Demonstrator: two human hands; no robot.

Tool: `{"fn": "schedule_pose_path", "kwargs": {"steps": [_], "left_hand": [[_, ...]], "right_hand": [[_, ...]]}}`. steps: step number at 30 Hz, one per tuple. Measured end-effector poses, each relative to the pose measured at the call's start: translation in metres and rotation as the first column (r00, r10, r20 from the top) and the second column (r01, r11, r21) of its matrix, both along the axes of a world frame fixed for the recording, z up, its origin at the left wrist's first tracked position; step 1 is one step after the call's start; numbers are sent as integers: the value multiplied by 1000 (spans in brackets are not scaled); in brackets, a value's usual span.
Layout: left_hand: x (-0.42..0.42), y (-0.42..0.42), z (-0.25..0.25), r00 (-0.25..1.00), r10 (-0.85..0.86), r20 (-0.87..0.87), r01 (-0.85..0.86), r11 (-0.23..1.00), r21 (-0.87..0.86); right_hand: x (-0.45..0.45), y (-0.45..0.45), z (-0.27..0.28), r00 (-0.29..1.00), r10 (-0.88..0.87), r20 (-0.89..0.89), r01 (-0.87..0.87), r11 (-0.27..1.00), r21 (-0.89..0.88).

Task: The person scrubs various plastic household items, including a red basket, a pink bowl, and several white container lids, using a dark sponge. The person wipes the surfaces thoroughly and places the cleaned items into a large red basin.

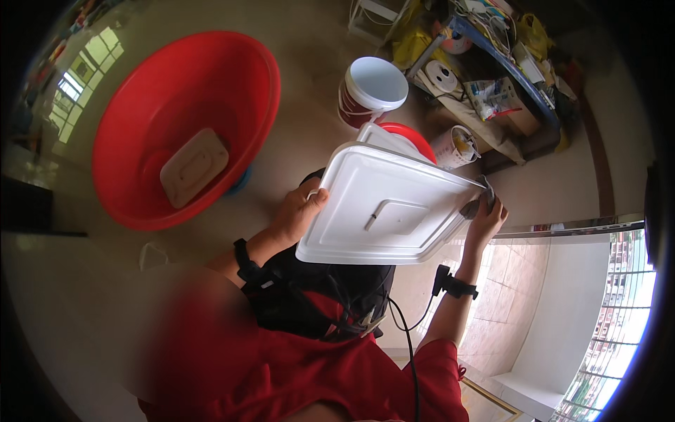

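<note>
A white rectangular plastic lid (343, 211) is held up tilted before me, its recessed centre panel towards the camera. At its near left edge my left hand (299, 213) grips the rim, thumb on top. My right hand (488, 211) presses a grey cloth (488, 194) around the lid's far right corner. Beneath the lid another white lid (387, 138) and part of a red basin (414, 136) show; the rest of them is hidden.
A large red plastic tub (132, 121) stands at left with a pale lid (194, 168) inside. Ahead are a white-rimmed bucket (364, 105) and a small printed bucket (454, 149). A cluttered shelf (482, 39) is at upper right. A cable (410, 337) hangs between my arms.
</note>
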State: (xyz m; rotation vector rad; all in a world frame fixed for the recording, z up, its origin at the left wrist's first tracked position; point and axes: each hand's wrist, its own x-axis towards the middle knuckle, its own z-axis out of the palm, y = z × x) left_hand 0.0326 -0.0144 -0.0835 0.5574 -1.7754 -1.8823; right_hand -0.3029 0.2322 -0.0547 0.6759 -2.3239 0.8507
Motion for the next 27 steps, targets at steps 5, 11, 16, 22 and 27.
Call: {"fn": "schedule_pose_path", "kwargs": {"steps": [5,11,16,22,27], "left_hand": [[3,4,14,998,57,-7,-58,997,-44],[-4,16,36,998,8,60,2,985,-170],[-14,27,43,1000,-9,1,8,956,-292],[-17,33,40,994,50,-92,-90,859,-504],[-11,40,43,998,-49,-40,11,757,-654]], "right_hand": [[32,-15,3,999,-38,-18,35,985,-167],[99,-58,27,959,284,18,-276,944,-182],[166,-88,54,749,650,129,-606,751,-261],[185,-90,83,67,938,340,-15,342,-940],[180,-77,100,-4,937,348,154,345,-926]]}}
